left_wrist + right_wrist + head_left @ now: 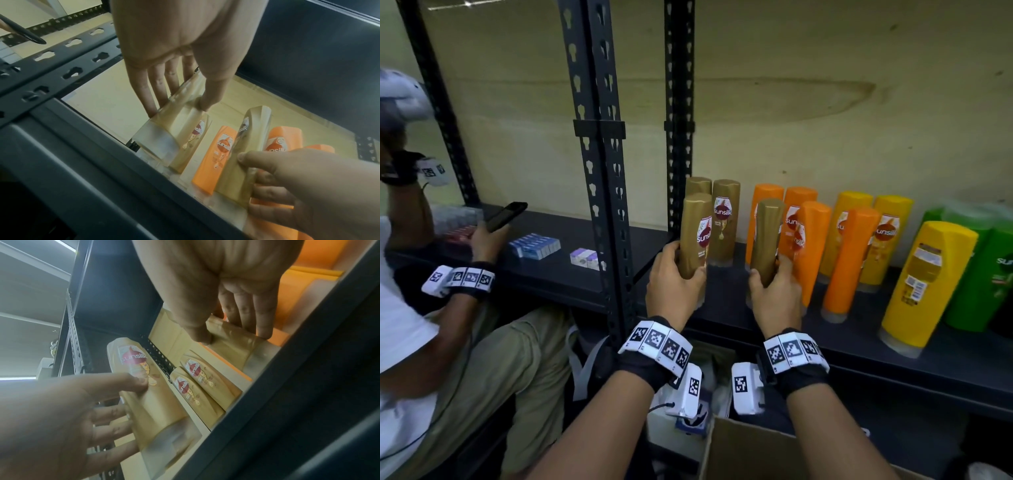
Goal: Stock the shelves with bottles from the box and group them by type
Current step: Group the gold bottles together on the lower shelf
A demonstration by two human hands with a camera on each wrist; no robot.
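My left hand (675,274) grips a gold Sunsilk bottle (694,236) near its base, label facing me, at the left end of the black shelf (859,346). My right hand (774,284) grips a second gold bottle (765,240), turned edge-on, just in front of the orange bottles (804,240). Two more gold bottles (724,222) stand behind on the shelf. In the left wrist view the left hand (176,104) holds its gold bottle (174,129) between fingers and thumb. In the right wrist view the right hand (232,335) pinches its gold bottle (232,344).
Yellow bottles (924,281) and green bottles (983,267) stand further right on the shelf. A black upright post (602,178) borders the shelf's left side. An open cardboard box (743,448) sits below my wrists. Another person (431,308) sits at left holding a phone (505,216).
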